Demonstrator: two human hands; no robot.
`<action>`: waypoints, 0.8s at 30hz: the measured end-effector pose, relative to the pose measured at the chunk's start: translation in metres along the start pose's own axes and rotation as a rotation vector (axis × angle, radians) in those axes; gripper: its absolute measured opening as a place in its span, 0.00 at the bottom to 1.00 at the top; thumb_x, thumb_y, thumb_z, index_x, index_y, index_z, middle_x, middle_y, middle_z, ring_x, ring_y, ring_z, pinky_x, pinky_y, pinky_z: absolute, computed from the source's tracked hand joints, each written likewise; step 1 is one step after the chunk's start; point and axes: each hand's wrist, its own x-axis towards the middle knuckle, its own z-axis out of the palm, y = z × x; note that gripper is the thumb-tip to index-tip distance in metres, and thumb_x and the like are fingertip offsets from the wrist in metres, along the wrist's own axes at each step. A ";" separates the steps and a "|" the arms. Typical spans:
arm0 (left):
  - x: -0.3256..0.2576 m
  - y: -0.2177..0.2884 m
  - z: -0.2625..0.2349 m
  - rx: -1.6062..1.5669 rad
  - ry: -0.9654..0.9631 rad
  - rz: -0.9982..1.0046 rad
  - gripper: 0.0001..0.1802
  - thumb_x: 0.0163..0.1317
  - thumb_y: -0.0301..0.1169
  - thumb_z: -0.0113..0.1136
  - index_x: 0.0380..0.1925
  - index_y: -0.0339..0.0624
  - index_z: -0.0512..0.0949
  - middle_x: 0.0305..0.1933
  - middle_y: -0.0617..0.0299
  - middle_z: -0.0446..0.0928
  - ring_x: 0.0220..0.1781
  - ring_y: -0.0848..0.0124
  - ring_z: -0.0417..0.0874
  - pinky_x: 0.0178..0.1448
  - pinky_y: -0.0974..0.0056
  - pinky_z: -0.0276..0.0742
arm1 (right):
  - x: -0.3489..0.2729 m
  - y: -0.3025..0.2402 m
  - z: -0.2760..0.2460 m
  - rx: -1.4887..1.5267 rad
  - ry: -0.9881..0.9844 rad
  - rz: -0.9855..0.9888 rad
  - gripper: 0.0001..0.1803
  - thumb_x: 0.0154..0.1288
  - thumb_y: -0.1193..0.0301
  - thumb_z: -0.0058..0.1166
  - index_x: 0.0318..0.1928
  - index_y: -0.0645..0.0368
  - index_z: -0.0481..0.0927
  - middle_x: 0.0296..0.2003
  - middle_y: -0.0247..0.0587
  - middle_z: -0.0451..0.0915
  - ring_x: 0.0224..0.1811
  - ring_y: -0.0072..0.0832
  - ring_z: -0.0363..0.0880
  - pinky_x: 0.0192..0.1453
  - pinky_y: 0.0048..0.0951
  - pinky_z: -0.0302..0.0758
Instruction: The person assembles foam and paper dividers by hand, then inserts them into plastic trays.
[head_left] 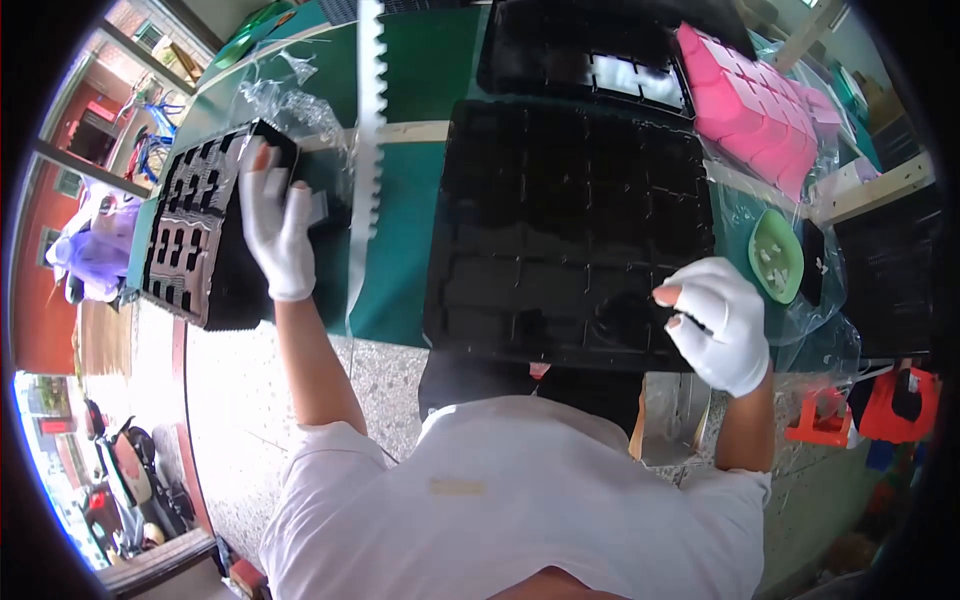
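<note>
A black tray [570, 230] is set mostly left of the nearer right hand [722, 325], fingers curled, grip unclear; left hand [278, 235], fingers spread.

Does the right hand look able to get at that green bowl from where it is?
Probably yes: the right hand is close to the green bowl, whose top is uncovered, and nothing seems to stand between them.

White on black, folks!
My left hand [278, 235] and right hand [722, 325] gleam gloved white; the broad tray [560, 230] shines gridded black, the moulded piece [750, 110] blazes gridded pink, the bowl [765, 225] glows pale green!
</note>
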 end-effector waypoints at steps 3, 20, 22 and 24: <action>-0.033 -0.027 0.002 -0.687 -0.477 -0.444 0.36 0.65 0.17 0.58 0.74 0.38 0.61 0.75 0.54 0.64 0.69 0.66 0.72 0.71 0.58 0.69 | -0.019 -0.031 0.033 0.272 0.103 0.159 0.13 0.49 0.81 0.66 0.38 0.61 0.86 0.33 0.43 0.85 0.36 0.40 0.84 0.41 0.33 0.80; -0.125 0.128 0.054 -0.346 -0.671 0.191 0.52 0.52 0.09 0.67 0.77 0.45 0.57 0.79 0.52 0.58 0.68 0.61 0.74 0.63 0.65 0.76 | -0.003 -0.119 0.160 0.630 0.575 0.497 0.17 0.51 0.75 0.77 0.42 0.60 0.85 0.33 0.35 0.78 0.30 0.22 0.75 0.35 0.22 0.74; -0.130 0.123 0.061 -0.410 -0.673 0.085 0.52 0.52 0.10 0.68 0.77 0.45 0.57 0.79 0.52 0.58 0.68 0.62 0.74 0.62 0.66 0.75 | 0.003 -0.106 0.159 0.187 0.836 0.067 0.18 0.48 0.79 0.76 0.42 0.57 0.86 0.30 0.33 0.75 0.28 0.26 0.71 0.33 0.28 0.69; -0.132 0.121 0.068 -0.524 -0.652 -0.014 0.51 0.53 0.09 0.66 0.77 0.44 0.57 0.80 0.52 0.56 0.70 0.62 0.73 0.61 0.67 0.75 | 0.000 -0.096 0.149 -0.180 0.755 -0.103 0.22 0.47 0.78 0.76 0.46 0.57 0.87 0.34 0.29 0.73 0.34 0.27 0.70 0.37 0.32 0.66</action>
